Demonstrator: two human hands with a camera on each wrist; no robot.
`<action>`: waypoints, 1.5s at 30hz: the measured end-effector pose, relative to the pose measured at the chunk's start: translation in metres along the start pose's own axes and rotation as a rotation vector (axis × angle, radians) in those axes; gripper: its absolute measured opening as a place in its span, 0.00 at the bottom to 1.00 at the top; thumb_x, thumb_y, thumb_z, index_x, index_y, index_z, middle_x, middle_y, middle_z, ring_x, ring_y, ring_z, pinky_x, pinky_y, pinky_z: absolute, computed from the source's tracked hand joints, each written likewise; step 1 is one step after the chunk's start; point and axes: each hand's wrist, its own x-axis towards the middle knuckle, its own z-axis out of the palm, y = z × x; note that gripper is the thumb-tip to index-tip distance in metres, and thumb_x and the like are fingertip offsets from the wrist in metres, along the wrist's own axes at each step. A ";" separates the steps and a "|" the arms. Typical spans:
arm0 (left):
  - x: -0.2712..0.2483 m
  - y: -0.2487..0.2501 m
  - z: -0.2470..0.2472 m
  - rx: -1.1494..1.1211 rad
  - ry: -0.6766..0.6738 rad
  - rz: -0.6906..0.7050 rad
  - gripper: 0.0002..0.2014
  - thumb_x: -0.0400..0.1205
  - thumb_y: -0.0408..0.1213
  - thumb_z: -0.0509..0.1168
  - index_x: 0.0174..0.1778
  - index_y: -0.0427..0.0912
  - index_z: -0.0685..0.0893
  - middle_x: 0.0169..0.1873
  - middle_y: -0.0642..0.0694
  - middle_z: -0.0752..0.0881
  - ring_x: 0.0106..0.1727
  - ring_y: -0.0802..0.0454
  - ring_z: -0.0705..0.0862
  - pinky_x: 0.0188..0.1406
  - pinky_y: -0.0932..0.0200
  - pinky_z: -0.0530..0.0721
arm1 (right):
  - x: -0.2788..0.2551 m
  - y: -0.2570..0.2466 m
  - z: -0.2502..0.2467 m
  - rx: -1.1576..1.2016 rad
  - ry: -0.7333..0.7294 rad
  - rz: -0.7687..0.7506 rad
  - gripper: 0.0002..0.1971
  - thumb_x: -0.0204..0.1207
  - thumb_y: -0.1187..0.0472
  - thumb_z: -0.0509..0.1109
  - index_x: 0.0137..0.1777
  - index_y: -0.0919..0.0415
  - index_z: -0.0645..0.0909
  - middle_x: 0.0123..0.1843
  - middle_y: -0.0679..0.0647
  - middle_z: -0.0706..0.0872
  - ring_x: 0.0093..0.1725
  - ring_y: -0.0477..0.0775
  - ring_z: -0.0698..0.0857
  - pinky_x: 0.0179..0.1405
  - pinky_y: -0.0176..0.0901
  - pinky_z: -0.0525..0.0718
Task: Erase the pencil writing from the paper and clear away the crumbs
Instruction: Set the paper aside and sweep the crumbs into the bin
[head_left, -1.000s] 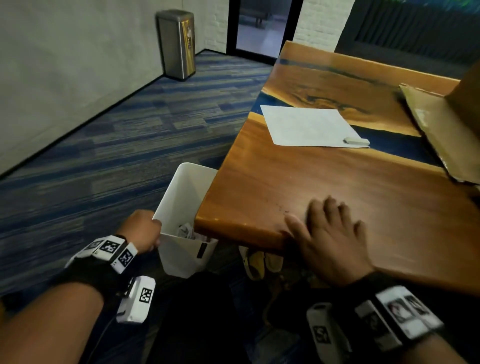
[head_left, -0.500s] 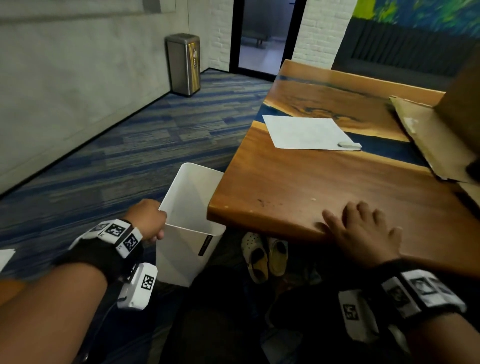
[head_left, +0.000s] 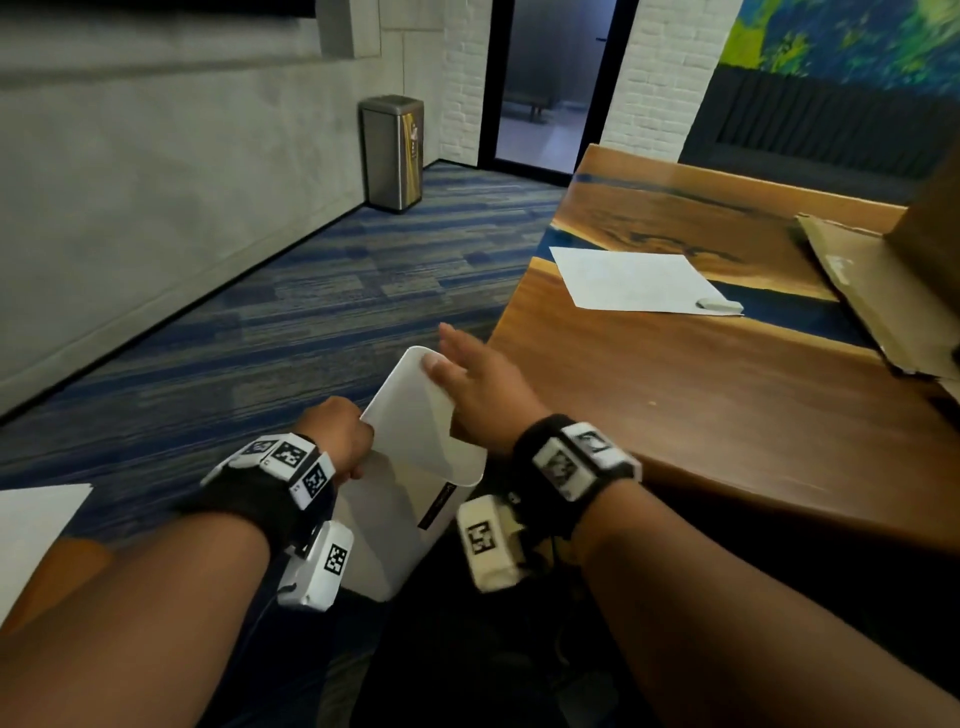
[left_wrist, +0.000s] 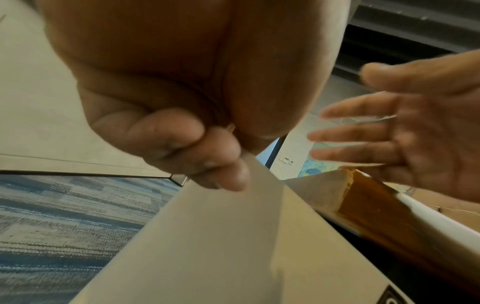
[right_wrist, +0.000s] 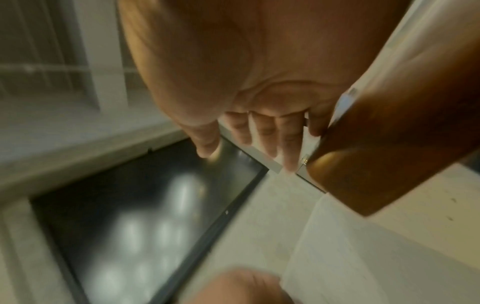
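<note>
While the left hand (head_left: 340, 434) curls its grip round the rim of the white bin (head_left: 415, 467) beside the worktop's (head_left: 727, 415) near-left corner, the right hand (head_left: 478, 379) hovers over it, fingers straight, holding nothing. The paper (head_left: 628, 280) lies near the worktop's left edge, eraser (head_left: 719, 305) at its corner.

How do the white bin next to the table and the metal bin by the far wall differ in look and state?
The white bin is plain plastic, open-topped and tilted, with the left hand gripping its rim. The metal bin is tall, shiny steel, appears closed on top, and stands upright, untouched. The white bin is beside the table; the metal bin is against the wall. Both are on the carpet side.
</note>
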 end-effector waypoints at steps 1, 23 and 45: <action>0.000 0.000 -0.001 0.007 0.001 0.003 0.10 0.82 0.28 0.61 0.43 0.30 0.88 0.31 0.36 0.91 0.34 0.37 0.91 0.34 0.52 0.86 | -0.007 0.003 -0.014 0.076 0.073 -0.042 0.25 0.84 0.44 0.62 0.80 0.47 0.70 0.73 0.50 0.81 0.70 0.51 0.81 0.71 0.59 0.79; 0.008 -0.016 -0.012 -0.024 0.047 -0.044 0.07 0.79 0.27 0.61 0.37 0.32 0.83 0.27 0.37 0.90 0.26 0.42 0.86 0.27 0.56 0.79 | -0.003 0.014 0.007 -0.242 0.151 -0.111 0.22 0.84 0.39 0.53 0.76 0.36 0.70 0.80 0.46 0.73 0.78 0.52 0.72 0.78 0.71 0.65; 0.024 -0.029 0.009 -0.045 -0.014 -0.057 0.12 0.81 0.30 0.57 0.41 0.31 0.85 0.23 0.39 0.89 0.24 0.42 0.84 0.32 0.58 0.80 | -0.099 0.124 -0.131 -0.864 0.255 0.591 0.43 0.73 0.22 0.37 0.81 0.48 0.59 0.88 0.52 0.53 0.86 0.60 0.53 0.78 0.75 0.55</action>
